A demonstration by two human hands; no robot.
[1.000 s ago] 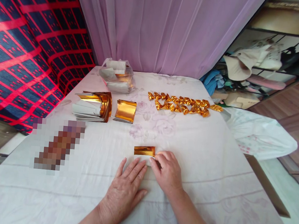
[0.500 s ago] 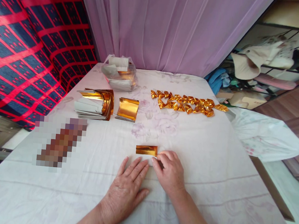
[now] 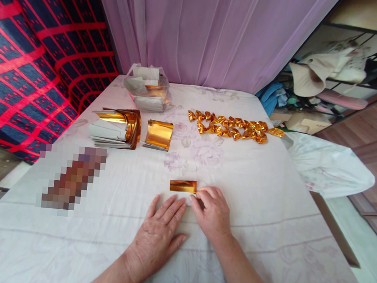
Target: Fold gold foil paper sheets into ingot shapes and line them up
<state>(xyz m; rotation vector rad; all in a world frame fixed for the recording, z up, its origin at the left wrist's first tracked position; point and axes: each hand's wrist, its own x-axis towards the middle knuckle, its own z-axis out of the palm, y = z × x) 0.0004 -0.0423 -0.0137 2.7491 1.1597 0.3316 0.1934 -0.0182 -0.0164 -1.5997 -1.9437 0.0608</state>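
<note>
A: ok so what am I looking at here? Where's the paper?

B: Gold foil strip (image 3: pixel 183 186), lying near the middle of the tablecloth (image 3: pixel 263 187), just past the fingertips. Gold band on the far side, pale paper peeking out on the near side. Looks doubled over or curled to me, can't tell which.

A: And the hands?

B: Left hand (image 3: pixel 159 231) is palm down, fingers loosely spread, thumb out to the right, gripping nothing. Its fingertips come down at the pale near edge. Right hand (image 3: pixel 213 214) is curled in, thumb and index almost together at the near right corner of the strip. Can't tell if they're actually pinching the paper or just pressing it.

A: Any tips for doing that bit well?

B: imo let the left fingertips just weigh the sheet down, flat and light, so it can't skate on the cloth. Then line the edges up square before putting pressure on that right corner. Foil probably shows every stray crease, so one firm pass with the thumb beats lots of fiddling.

A: Rest of the table?

B: Far left there's a thick stack of foil sheets (image 3: pixel 109 137) with a smaller stack (image 3: pixel 159 134) just right of it, a clear bag (image 3: pixel 147 89) of more behind. Crinkled gold pieces (image 3: pixel 221 120) sit in two rows, far right.
</note>
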